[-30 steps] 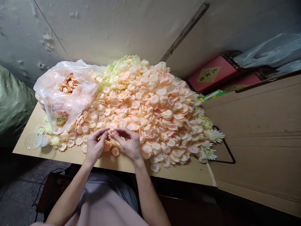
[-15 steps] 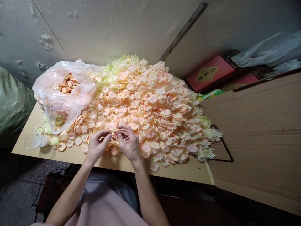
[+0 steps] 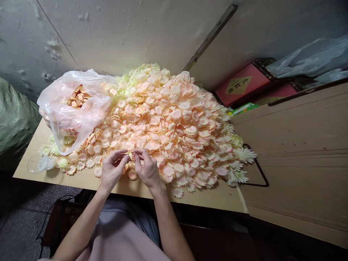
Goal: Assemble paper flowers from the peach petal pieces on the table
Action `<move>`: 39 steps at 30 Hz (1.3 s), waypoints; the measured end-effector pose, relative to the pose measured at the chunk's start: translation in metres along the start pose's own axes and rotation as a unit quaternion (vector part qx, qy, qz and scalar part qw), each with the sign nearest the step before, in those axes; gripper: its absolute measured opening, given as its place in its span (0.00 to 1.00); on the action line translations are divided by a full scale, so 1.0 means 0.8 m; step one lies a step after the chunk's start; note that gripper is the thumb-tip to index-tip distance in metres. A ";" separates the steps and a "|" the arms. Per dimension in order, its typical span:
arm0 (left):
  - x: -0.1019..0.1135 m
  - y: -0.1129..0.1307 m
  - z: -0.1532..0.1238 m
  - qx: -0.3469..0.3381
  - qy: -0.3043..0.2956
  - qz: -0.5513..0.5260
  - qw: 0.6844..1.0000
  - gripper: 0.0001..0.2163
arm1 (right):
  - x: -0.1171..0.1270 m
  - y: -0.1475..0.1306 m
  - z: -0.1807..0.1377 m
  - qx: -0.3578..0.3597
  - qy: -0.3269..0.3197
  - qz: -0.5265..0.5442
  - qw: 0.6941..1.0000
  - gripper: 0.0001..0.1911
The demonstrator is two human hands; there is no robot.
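Both hands meet just above the front edge of a big heap of pale pink and cream artificial flower petals [image 3: 174, 119]. Between the fingertips is a small yellowish petal piece with red edges [image 3: 132, 156]. My left hand [image 3: 112, 168] pinches it from the left, thumb and fingers closed. From the other side, the thumb and fingers of my right hand [image 3: 146, 168] close on the same piece. One round petal piece [image 3: 132, 175] lies on the table just below the hands.
A pinkish plastic bag [image 3: 76, 108] with red-edged petal pieces stands left on the table [image 3: 206, 200]. Near the left edge lies a clear plastic cup [image 3: 40, 164]. Cardboard [image 3: 293, 163] borders the right side, with red boxes [image 3: 241, 83] behind. A green sack [image 3: 16, 123] is far left.
My right hand's fingers have shifted slightly left and down, and the small piece shows more clearly between the fingertips. My left hand stays nearly in place.
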State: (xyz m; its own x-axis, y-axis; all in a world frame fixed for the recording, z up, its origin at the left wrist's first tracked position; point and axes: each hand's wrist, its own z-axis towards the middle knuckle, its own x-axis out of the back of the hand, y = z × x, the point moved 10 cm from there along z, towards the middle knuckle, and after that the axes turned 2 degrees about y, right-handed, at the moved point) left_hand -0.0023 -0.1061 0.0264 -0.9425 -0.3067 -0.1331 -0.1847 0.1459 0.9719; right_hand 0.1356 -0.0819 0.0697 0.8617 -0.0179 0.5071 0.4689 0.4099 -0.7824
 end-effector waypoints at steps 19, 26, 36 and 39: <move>0.003 -0.017 -0.009 0.046 0.040 -0.046 0.997 0.14 | 0.020 0.017 -0.015 -0.085 0.169 -0.007 0.982 0.06; -0.014 -0.007 -0.015 0.037 0.034 -0.061 0.997 0.14 | 0.024 0.025 -0.021 -0.154 0.239 0.088 0.955 0.08; 0.022 -0.026 -0.018 0.070 0.055 -0.044 0.995 0.14 | 0.099 0.048 -0.006 -0.130 0.381 0.157 0.902 0.10; 0.026 -0.022 -0.010 0.068 0.036 -0.041 0.996 0.15 | 0.091 0.029 0.027 -0.067 0.263 0.046 0.961 0.16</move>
State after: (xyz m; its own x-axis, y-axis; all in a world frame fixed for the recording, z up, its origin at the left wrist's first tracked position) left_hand -0.0166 -0.1227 0.0078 -0.9012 -0.3884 -0.1924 -0.3009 0.2412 0.9226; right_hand 0.2045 -0.0538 0.0964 0.8626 -0.4612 0.2081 0.3771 0.3118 -0.8721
